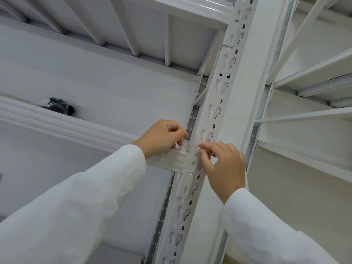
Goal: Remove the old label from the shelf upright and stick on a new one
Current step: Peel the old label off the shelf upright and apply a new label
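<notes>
Shelving fills the view, and its white slotted upright [213, 115] runs as one long post from about one o'clock at the top down to seven o'clock at the bottom, crossed by a beam [66, 122] coming in from nine o'clock. Both hands meet just above that joint: the left hand [162, 138] curls at the post's left edge, pinching something pale I cannot identify. The right hand [222, 164], at four o'clock from it, pinches a small white label [198, 149] lying on the post's face, so it seems nearer the peeling.
</notes>
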`<state>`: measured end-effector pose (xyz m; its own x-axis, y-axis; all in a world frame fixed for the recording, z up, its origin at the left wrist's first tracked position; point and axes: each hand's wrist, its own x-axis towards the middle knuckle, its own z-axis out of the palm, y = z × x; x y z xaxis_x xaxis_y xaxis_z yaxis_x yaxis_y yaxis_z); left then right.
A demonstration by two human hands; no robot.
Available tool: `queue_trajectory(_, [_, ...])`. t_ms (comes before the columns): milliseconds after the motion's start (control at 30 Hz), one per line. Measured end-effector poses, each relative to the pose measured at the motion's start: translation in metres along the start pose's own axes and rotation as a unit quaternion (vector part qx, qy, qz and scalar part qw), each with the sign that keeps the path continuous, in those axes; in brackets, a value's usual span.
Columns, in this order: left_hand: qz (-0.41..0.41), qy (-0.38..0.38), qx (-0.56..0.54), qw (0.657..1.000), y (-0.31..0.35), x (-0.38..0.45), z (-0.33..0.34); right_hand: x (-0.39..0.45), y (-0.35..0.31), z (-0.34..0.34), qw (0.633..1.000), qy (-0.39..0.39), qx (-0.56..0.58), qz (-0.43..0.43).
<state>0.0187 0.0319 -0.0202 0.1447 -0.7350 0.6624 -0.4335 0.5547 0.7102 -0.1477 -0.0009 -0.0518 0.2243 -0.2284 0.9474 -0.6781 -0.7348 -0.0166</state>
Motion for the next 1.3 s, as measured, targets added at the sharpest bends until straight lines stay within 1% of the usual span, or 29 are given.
queue_trajectory(233, [0.001,0.002,0.002,1.000,-0.001,0.000,0.000,-0.001,-0.001,0.004,1.000,0.004,0.006,0.021])
queue_trajectory(567, [0.000,0.002,0.012,1.000,0.000,-0.001,0.001,0.007,-0.004,0.010,0.996,0.038,-0.083,-0.009])
queue_trajectory(667, [0.000,0.003,0.012,1.000,0.001,-0.002,0.001,0.001,-0.005,0.015,0.991,0.021,-0.127,-0.043])
queue_trajectory(700, [0.001,0.002,0.011,1.000,0.001,-0.003,0.001,-0.001,-0.004,0.015,0.991,0.013,-0.123,-0.055])
queue_trajectory(767, [0.002,0.001,0.011,1.000,0.000,-0.003,0.000,0.000,0.002,0.012,0.996,0.011,-0.066,-0.052])
queue_trajectory(833, [-0.002,-0.002,0.011,1.000,-0.001,-0.002,0.000,0.003,0.008,0.004,0.999,0.035,0.034,0.010])
queue_trajectory(900, [-0.002,-0.008,0.007,1.000,0.000,-0.002,-0.001,0.008,0.012,-0.002,0.988,0.054,0.121,0.080])
queue_trajectory(967, [0.003,-0.020,-0.001,1.000,0.001,-0.003,-0.001,0.011,0.012,-0.006,0.980,0.032,0.160,0.111])
queue_trajectory(1167, [0.013,-0.080,-0.040,0.996,0.001,-0.005,-0.003,0.012,-0.005,-0.005,0.976,-0.048,0.197,0.073])
queue_trajectory(1300, [0.014,-0.108,-0.052,0.993,0.003,-0.006,-0.007,0.017,-0.013,-0.002,0.980,-0.054,0.188,0.049])
